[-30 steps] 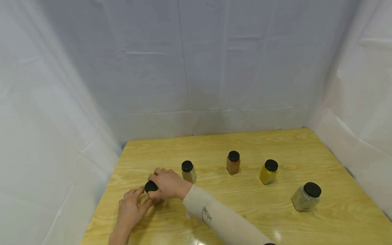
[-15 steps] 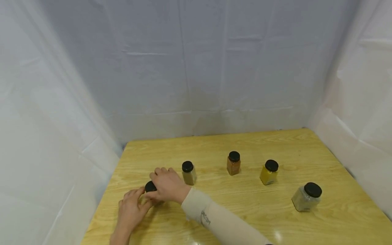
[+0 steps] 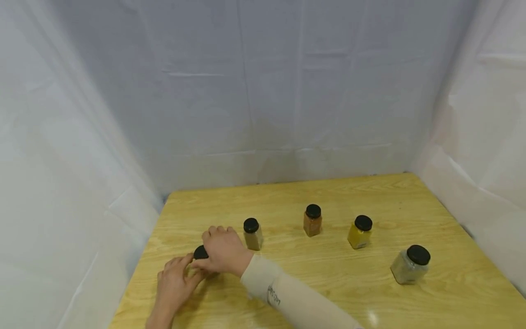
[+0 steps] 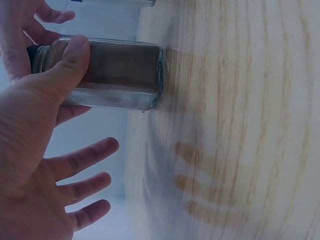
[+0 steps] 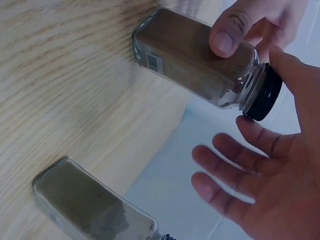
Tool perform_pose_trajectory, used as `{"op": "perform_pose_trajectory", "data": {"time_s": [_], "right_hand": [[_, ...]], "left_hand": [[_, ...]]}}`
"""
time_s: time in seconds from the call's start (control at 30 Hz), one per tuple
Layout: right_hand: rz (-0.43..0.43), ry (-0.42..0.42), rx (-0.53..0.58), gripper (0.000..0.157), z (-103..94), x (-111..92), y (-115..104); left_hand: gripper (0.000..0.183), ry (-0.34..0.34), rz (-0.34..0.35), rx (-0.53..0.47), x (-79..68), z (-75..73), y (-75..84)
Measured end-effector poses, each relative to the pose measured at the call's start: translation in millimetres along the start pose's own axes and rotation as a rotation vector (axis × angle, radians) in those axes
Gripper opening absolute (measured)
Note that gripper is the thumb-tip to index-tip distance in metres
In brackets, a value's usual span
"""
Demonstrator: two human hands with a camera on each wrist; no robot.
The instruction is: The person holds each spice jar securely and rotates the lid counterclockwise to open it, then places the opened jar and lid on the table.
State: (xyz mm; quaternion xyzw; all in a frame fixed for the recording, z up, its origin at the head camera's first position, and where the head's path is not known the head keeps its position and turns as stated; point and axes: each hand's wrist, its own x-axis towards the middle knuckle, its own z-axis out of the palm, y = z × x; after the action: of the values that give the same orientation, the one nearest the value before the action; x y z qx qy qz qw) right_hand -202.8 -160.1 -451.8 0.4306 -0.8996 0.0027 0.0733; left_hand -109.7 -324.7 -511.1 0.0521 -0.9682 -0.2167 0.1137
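A square glass spice jar (image 5: 190, 55) with brown powder stands upright on the table at the left. My left hand (image 3: 173, 284) pinches its body between thumb and forefinger; in the left wrist view the other fingers (image 4: 82, 165) are spread away from the glass. Thumb and forefinger of my right hand (image 3: 226, 250) grip the black lid (image 5: 265, 95) at its sides, while the remaining fingers stay off it. From the head, the hands hide most of the jar. Close to the right hand stands a jar of greyish-brown powder (image 3: 253, 238), black-lidded too.
Farther right on the wooden table (image 3: 287, 269) stand an orange-brown spice jar (image 3: 312, 224), a yellow one (image 3: 359, 236) and a wider jar of pale grey contents (image 3: 407, 268). White sheeting (image 3: 271, 100) hangs behind and at both sides.
The right hand has turned slightly on the lid, its thumb shifting left across the front. The left hand keeps its hold, and the other jars stand where they were.
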Motion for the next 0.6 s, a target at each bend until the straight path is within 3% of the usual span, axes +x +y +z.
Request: {"op": "perform_pose_trajectory", "data": {"time_s": [0.13, 0.3, 0.4, 0.6], "right_hand": [[-0.021, -0.023, -0.006, 0.062, -2.1, 0.7, 0.1], [-0.099, -0.074, 0.135, 0.043, -7.1, 1.1, 5.2], [-0.119, -0.073, 0.154, 0.051, -7.4, 1.3, 5.6], [-0.022, -0.017, -0.014, 0.078, -3.9, 2.0, -1.3]], "left_hand": [[0.061, 0.013, 0.009, -0.004, -0.1, 0.8, 0.3], [0.060, 0.032, 0.024, -0.007, -0.4, 0.4, -0.6], [0.061, 0.041, 0.031, -0.007, -0.1, 0.2, -1.2], [0.060, 0.017, 0.015, -0.016, -0.1, 1.0, -1.0]]}}
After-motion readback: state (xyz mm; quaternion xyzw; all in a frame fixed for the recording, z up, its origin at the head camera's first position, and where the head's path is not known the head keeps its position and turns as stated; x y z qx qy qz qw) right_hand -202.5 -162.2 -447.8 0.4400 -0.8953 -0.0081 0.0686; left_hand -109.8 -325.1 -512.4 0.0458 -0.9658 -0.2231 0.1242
